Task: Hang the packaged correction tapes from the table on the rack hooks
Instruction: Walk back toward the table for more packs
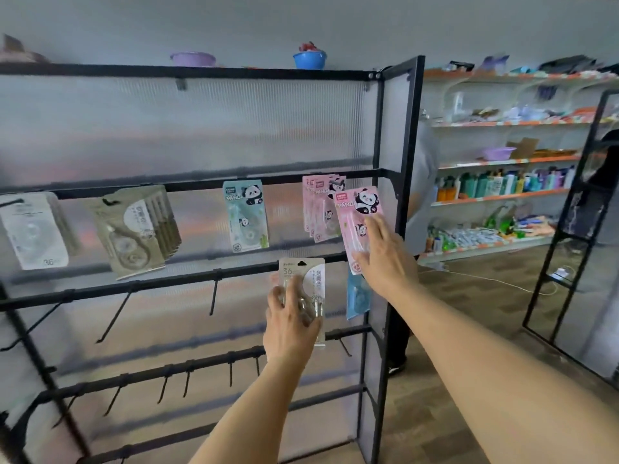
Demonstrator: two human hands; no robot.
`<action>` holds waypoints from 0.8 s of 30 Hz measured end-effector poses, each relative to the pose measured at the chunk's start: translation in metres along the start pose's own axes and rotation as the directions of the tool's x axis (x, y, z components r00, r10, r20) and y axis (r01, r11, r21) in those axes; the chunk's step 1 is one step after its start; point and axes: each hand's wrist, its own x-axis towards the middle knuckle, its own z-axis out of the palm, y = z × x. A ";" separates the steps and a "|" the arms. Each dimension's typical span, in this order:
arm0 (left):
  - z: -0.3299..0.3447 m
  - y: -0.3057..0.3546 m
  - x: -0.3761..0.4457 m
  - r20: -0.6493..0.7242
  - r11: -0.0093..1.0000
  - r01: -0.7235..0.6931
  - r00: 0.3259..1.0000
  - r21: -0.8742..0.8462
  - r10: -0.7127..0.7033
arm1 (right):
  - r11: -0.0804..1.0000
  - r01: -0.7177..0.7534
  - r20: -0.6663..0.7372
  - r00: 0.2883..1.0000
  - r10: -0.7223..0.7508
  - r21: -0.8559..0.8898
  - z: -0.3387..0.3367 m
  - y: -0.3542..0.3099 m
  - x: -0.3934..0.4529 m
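My right hand (385,254) holds a pink panda correction tape pack (356,212) up in front of the rack's upper hook row, just right of several pink packs (318,209) hanging there. My left hand (291,321) grips a white "36" pack (308,279) lower down, with other packs behind it, a blue one (356,296) showing. On the same upper row hang a teal panda pack (246,216), a stack of olive packs (134,226) and white packs (31,229). The table is out of view.
The black metal rack (407,162) has bare hooks (214,296) on its lower rows. Bowls (310,58) sit on top. Store shelves with bottles (502,185) stand at the right, and another black frame (569,222) further right. A person stands partly hidden behind the rack.
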 end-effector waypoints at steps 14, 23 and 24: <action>0.001 0.000 0.049 -0.047 1.000 0.013 0.999 0.001 -0.013 | 0.998 0.014 0.004 1.000 -0.014 0.060 0.015 -0.009 0.051; 0.010 -0.008 0.073 -0.046 1.000 -0.016 0.999 0.009 0.016 | 0.999 -0.027 -0.060 0.998 0.029 0.047 0.041 -0.001 0.044; 0.010 -0.008 0.075 -0.049 1.000 -0.018 0.999 0.008 0.018 | 0.998 -0.031 -0.073 0.997 0.034 0.045 0.041 -0.002 0.045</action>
